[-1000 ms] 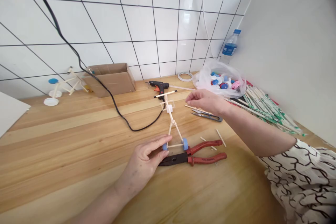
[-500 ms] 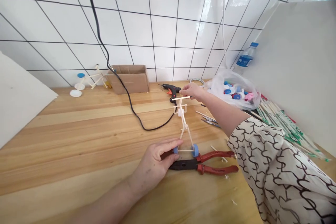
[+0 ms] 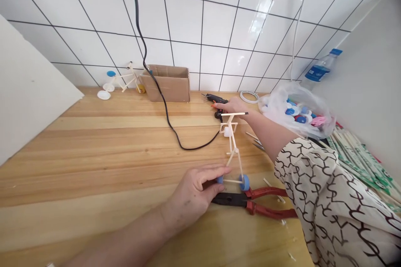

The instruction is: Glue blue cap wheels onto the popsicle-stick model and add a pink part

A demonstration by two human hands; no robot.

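A small stick model (image 3: 232,146) with two blue cap wheels stands on the wooden table (image 3: 103,162). My left hand (image 3: 196,192) pinches its near left blue cap (image 3: 220,180); the other blue cap (image 3: 244,182) sits beside it. My right hand (image 3: 233,106) reaches far across and closes on the black glue gun (image 3: 216,100) at the back, just behind the model's top crossbar. The gun's black cord (image 3: 175,133) runs across the table and up the wall.
Red-handled pliers (image 3: 257,204) lie just right of my left hand. A cardboard box (image 3: 167,82) and another stick model (image 3: 120,80) stand by the tiled wall. At right are a tape roll (image 3: 249,96), a bag of caps (image 3: 297,112), a water bottle (image 3: 319,71) and chopstick packs (image 3: 357,154).
My right hand moved from above the scissors to the back of the table and closed on the glue gun. The left hand stayed on the blue cap. The view turned left.
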